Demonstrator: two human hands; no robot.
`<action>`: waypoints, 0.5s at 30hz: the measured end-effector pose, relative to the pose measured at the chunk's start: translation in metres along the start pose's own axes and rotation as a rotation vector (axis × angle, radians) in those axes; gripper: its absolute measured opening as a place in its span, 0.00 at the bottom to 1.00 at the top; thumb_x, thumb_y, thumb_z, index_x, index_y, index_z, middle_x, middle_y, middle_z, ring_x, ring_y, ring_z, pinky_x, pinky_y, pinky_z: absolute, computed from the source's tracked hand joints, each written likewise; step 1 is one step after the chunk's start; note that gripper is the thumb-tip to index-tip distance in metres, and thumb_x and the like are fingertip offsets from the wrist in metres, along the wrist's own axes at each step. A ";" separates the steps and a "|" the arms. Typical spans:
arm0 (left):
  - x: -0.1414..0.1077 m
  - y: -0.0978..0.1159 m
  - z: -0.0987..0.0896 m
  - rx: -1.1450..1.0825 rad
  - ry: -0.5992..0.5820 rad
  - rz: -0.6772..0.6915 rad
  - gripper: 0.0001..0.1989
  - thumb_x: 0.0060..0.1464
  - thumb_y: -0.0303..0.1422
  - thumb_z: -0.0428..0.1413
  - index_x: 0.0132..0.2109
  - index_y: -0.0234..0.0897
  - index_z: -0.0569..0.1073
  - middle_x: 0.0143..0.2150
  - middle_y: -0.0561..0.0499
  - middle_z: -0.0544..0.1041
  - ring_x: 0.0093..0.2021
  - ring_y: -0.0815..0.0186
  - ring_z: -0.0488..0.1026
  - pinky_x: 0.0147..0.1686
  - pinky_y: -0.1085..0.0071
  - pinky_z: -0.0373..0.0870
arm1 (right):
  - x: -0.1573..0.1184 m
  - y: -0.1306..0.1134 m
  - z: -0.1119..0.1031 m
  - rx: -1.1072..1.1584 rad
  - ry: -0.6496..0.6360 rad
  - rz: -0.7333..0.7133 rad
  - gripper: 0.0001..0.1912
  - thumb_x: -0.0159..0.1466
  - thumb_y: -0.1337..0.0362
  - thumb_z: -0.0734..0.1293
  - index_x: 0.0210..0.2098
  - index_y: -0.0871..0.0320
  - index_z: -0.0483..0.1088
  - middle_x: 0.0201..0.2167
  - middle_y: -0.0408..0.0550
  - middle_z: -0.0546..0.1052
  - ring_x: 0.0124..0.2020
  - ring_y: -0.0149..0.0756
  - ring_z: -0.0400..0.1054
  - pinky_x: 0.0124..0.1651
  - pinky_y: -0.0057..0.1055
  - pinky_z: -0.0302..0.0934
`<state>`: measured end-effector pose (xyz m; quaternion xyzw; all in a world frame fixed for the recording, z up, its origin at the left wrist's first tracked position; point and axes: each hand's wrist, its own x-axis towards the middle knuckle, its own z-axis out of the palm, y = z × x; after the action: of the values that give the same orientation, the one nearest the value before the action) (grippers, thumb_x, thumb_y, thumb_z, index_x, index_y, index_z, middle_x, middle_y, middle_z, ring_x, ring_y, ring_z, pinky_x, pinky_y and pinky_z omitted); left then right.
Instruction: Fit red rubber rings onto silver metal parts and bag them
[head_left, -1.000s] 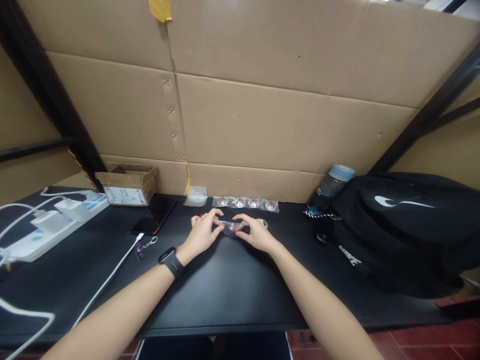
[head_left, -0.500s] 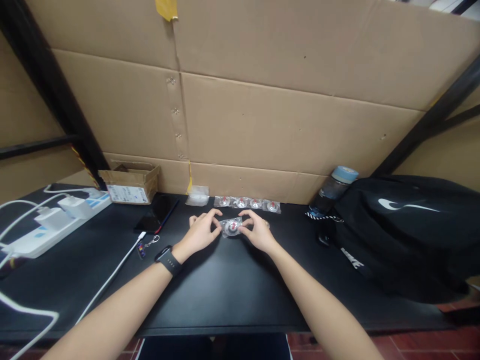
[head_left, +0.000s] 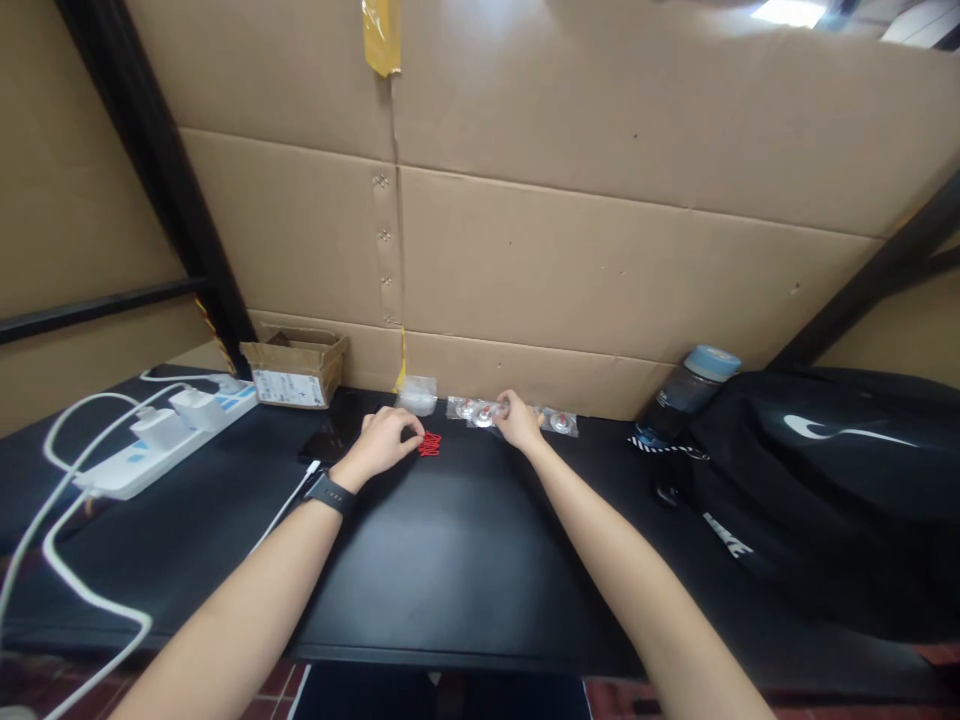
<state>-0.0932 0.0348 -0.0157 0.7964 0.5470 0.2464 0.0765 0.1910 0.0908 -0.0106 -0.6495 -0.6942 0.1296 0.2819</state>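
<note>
Thumb and forefinger of my left hand [head_left: 386,445] are drawn together at the edge of several small red pieces [head_left: 430,444] on the black table. What lies between those fingertips, if anything, is too small to make out. At the foot of the cardboard wall, my right hand [head_left: 519,422] is closed in a pinch at a clear packet [head_left: 484,414] with a round silvery, red-marked item inside. This packet lies against a row of similar packets; another clear packet [head_left: 560,422] shows to the right of my hand, which hides the middle of the row.
Left of the row sits a whitish plastic packet [head_left: 418,395]. A dark phone [head_left: 335,428], an open small carton [head_left: 294,372] and a white power strip [head_left: 169,445] with cables are at left. A bottle [head_left: 686,395] and black backpack [head_left: 832,500] stand at right.
Both hands held one packet in front of the row; now they are apart. My right hand has moved to the row, my left to the red pieces, which now show. The view has shifted slightly.
</note>
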 end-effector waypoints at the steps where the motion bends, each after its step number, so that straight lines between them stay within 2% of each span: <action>1: 0.000 -0.002 0.001 -0.017 -0.035 0.041 0.07 0.58 0.40 0.58 0.39 0.45 0.79 0.46 0.51 0.79 0.51 0.55 0.70 0.50 0.60 0.59 | -0.001 -0.002 0.001 -0.056 0.022 -0.016 0.14 0.58 0.68 0.71 0.43 0.54 0.69 0.35 0.44 0.78 0.43 0.43 0.71 0.50 0.41 0.54; 3: 0.000 -0.004 0.005 -0.037 -0.056 0.095 0.08 0.57 0.41 0.60 0.42 0.47 0.80 0.47 0.51 0.77 0.51 0.56 0.70 0.50 0.62 0.60 | -0.006 -0.003 -0.002 -0.180 0.064 -0.066 0.11 0.58 0.65 0.72 0.40 0.54 0.70 0.41 0.48 0.76 0.47 0.46 0.70 0.52 0.43 0.53; 5: 0.000 -0.004 0.009 -0.026 -0.022 0.106 0.09 0.58 0.41 0.60 0.44 0.48 0.79 0.49 0.51 0.75 0.52 0.57 0.70 0.50 0.62 0.60 | -0.012 0.001 -0.011 -0.244 0.058 -0.133 0.10 0.61 0.61 0.72 0.40 0.54 0.71 0.43 0.50 0.75 0.47 0.45 0.69 0.51 0.41 0.55; 8: -0.001 -0.002 0.015 0.009 0.024 0.118 0.08 0.60 0.40 0.59 0.44 0.48 0.79 0.48 0.51 0.74 0.51 0.57 0.70 0.49 0.62 0.59 | -0.024 0.020 -0.033 -0.180 -0.048 -0.242 0.10 0.63 0.60 0.70 0.43 0.55 0.71 0.43 0.51 0.74 0.46 0.42 0.70 0.50 0.36 0.59; 10: -0.001 0.000 0.016 0.026 0.034 0.133 0.06 0.60 0.38 0.58 0.41 0.46 0.79 0.47 0.51 0.75 0.50 0.57 0.70 0.49 0.62 0.59 | -0.034 0.038 -0.048 -0.130 -0.132 -0.300 0.15 0.59 0.62 0.73 0.45 0.56 0.72 0.45 0.52 0.75 0.49 0.43 0.69 0.54 0.37 0.59; 13: 0.000 0.001 0.016 0.040 0.040 0.148 0.06 0.60 0.36 0.57 0.38 0.44 0.79 0.45 0.51 0.76 0.49 0.58 0.70 0.48 0.62 0.58 | -0.050 0.065 -0.063 0.004 -0.266 -0.285 0.25 0.54 0.63 0.76 0.50 0.56 0.71 0.50 0.52 0.75 0.47 0.41 0.71 0.52 0.36 0.63; 15: -0.001 0.002 0.014 0.049 0.049 0.154 0.06 0.61 0.35 0.57 0.37 0.44 0.78 0.44 0.51 0.76 0.49 0.58 0.70 0.48 0.62 0.57 | -0.057 0.076 -0.067 0.091 -0.308 -0.250 0.27 0.53 0.65 0.76 0.52 0.56 0.71 0.49 0.51 0.76 0.44 0.38 0.73 0.50 0.34 0.65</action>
<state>-0.0845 0.0355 -0.0272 0.8314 0.4918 0.2574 0.0247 0.2911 0.0326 -0.0108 -0.5174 -0.7978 0.2226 0.2153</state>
